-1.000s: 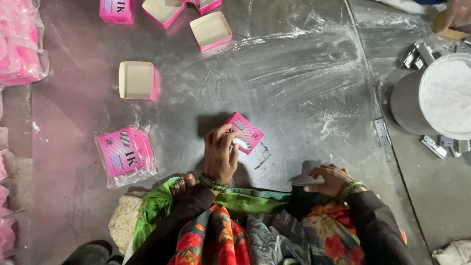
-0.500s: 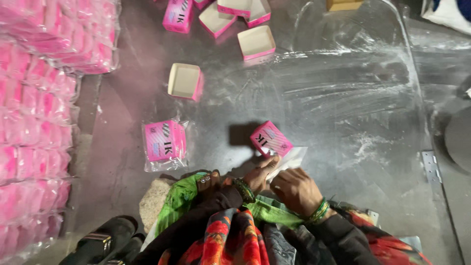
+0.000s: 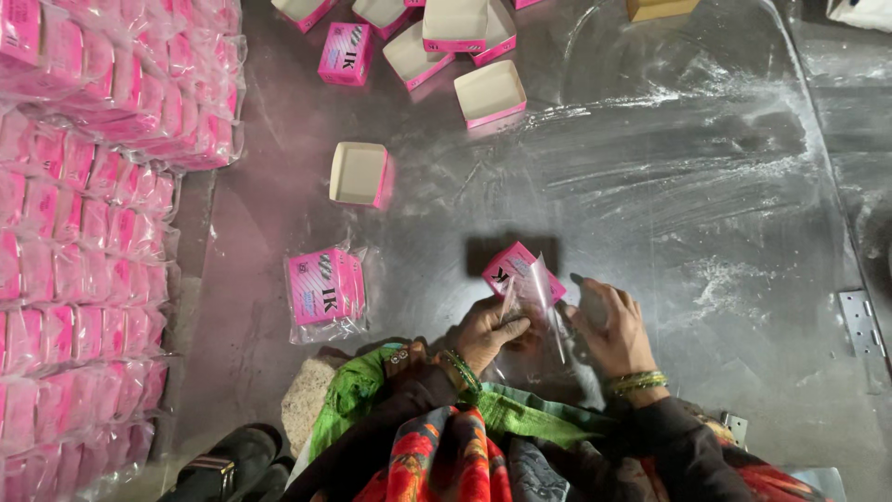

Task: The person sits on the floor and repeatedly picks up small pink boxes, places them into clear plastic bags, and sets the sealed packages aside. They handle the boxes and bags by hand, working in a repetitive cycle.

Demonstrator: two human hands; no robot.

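1. Pink and small, the closed carton (image 3: 517, 267) lies on the scratched grey metal table (image 3: 669, 204), just in front of the person and partly under a clear plastic sleeve (image 3: 542, 302).
2. The left hand (image 3: 485, 333) has its fingers curled shut, pinching the near edge of the sleeve beside the carton.
3. The right hand (image 3: 609, 325) holds the other side of the film, fingers half bent, the forefinger stretched towards the carton; how firmly it grips I cannot tell.
4. As I judge it, the step in hand is bagging the carton. To do it well, keep the sleeve mouth stretched wide between both hands, line up a carton corner squarely, and slide rather than push, so the thin film does not crumple or tear.
5. To the left lies an already wrapped pink pack (image 3: 325, 288); beyond it stands one open empty box (image 3: 360, 174).
6. More open boxes (image 3: 465, 42) cluster at the far edge, and stacks of wrapped pink packs (image 3: 84, 232) fill the left side.
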